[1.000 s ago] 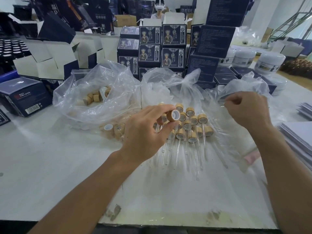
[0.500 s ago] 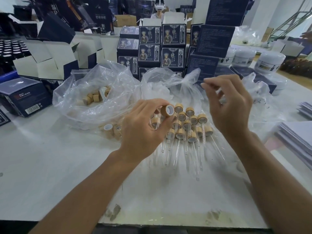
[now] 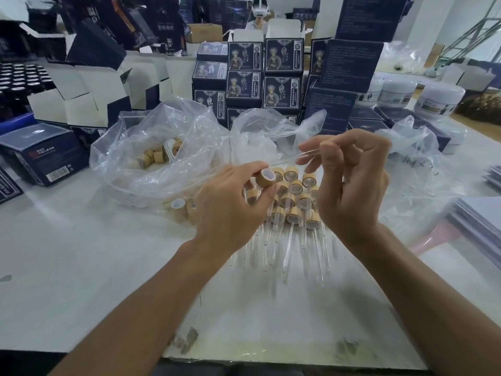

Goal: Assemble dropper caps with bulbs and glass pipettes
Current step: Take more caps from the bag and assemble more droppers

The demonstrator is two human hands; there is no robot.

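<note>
We note the left hand point(image 3: 230, 213) pinching a bamboo dropper cap point(image 3: 267, 178), the right hand point(image 3: 352, 185) pinching a glass pipette point(image 3: 301, 156) above finished droppers point(image 3: 292, 210) on the counter point(image 3: 81, 253).

- The dropper cap point(image 3: 266, 178) in the left hand point(image 3: 233, 210) has a tan, wood-grain side and a white inside.
- The pipette point(image 3: 303, 154) in the right hand point(image 3: 352, 185) is clear glass.
- The finished droppers point(image 3: 294, 202) on the table point(image 3: 81, 267) carry the same tan caps over clear stems.
- The table is off-white with grey smudges near its front edge.
- The plastic bags point(image 3: 151, 147) are transparent.
- The stacked boxes point(image 3: 245, 80) are dark navy, printed with a pale costumed figure.
- The jars point(image 3: 439, 100) are white.
</note>
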